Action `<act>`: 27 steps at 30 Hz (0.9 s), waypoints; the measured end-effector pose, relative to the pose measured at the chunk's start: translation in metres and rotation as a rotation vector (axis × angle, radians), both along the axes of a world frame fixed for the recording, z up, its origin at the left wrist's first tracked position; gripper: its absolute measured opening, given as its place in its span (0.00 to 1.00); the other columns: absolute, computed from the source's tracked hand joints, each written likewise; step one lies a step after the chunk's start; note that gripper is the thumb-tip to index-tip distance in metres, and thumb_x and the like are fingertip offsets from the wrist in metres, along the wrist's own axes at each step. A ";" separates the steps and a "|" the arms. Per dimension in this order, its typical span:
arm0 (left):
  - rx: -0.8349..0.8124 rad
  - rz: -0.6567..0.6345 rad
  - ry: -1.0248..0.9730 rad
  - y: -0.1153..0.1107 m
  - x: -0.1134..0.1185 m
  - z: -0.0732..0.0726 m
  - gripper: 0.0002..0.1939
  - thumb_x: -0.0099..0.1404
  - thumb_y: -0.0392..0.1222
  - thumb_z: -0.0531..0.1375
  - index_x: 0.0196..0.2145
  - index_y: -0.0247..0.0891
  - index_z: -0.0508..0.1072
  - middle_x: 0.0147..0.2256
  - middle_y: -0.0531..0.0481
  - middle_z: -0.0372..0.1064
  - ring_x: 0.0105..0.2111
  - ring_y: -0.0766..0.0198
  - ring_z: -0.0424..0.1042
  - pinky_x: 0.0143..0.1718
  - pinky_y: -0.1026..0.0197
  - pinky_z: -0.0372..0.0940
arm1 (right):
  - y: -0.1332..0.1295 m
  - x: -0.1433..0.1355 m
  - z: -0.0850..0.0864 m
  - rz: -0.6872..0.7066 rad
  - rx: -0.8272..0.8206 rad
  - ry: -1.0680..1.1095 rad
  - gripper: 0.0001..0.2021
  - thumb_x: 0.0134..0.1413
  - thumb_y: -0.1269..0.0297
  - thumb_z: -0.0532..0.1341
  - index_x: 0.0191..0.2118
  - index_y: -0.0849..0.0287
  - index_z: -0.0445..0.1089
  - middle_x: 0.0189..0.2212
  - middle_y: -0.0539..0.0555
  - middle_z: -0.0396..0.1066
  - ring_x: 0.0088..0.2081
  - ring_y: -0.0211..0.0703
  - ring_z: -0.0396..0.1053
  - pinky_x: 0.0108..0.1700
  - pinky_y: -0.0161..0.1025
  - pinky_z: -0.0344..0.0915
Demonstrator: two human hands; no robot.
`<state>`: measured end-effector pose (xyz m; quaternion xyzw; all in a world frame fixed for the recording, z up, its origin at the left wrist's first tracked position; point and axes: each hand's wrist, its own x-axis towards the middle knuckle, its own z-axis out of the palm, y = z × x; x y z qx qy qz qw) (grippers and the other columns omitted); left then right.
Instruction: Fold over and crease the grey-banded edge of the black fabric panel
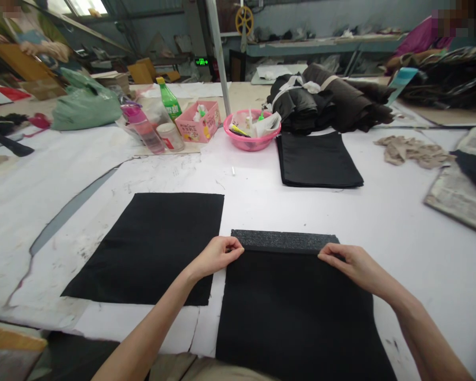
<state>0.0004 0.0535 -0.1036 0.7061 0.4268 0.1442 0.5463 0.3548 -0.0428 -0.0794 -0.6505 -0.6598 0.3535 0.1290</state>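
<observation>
A black fabric panel [297,312] lies in front of me, its near end running down past the table's front edge. Along its far end shows a speckled dark grey strip [283,239]. My left hand [218,256] pinches the panel's edge near the left end of the strip. At the right end, my right hand [347,262] pinches the same edge between thumb and fingers. Flat to the left lies another black fabric panel [150,248], partly behind my left forearm.
Beyond my hands sit a stack of black panels [319,161], a pink basin [252,142], a pink box [198,123], a green bottle [168,99] and dark fabric rolls [337,98]. A crumpled beige cloth [410,151] lies right. Two other people stand across the table.
</observation>
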 end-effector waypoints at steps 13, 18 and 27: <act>-0.121 0.056 0.111 -0.001 -0.004 -0.019 0.24 0.60 0.62 0.58 0.27 0.35 0.67 0.18 0.58 0.54 0.17 0.71 0.55 0.18 0.68 0.47 | -0.021 0.039 -0.010 -0.489 -0.017 0.235 0.26 0.45 0.36 0.63 0.26 0.59 0.68 0.22 0.49 0.63 0.25 0.37 0.58 0.27 0.35 0.54; -0.107 0.064 0.128 -0.001 -0.005 -0.026 0.22 0.61 0.60 0.57 0.27 0.36 0.67 0.17 0.59 0.52 0.16 0.70 0.55 0.17 0.68 0.46 | -0.026 0.032 -0.025 -0.634 0.011 0.296 0.28 0.43 0.35 0.62 0.25 0.60 0.66 0.21 0.49 0.63 0.23 0.36 0.58 0.25 0.34 0.54; -0.123 0.078 0.160 -0.002 -0.003 -0.031 0.21 0.60 0.59 0.57 0.27 0.35 0.69 0.17 0.58 0.55 0.16 0.70 0.56 0.17 0.68 0.47 | -0.032 0.032 -0.042 -0.748 0.085 0.307 0.28 0.41 0.34 0.63 0.23 0.59 0.66 0.16 0.47 0.58 0.19 0.34 0.53 0.20 0.33 0.49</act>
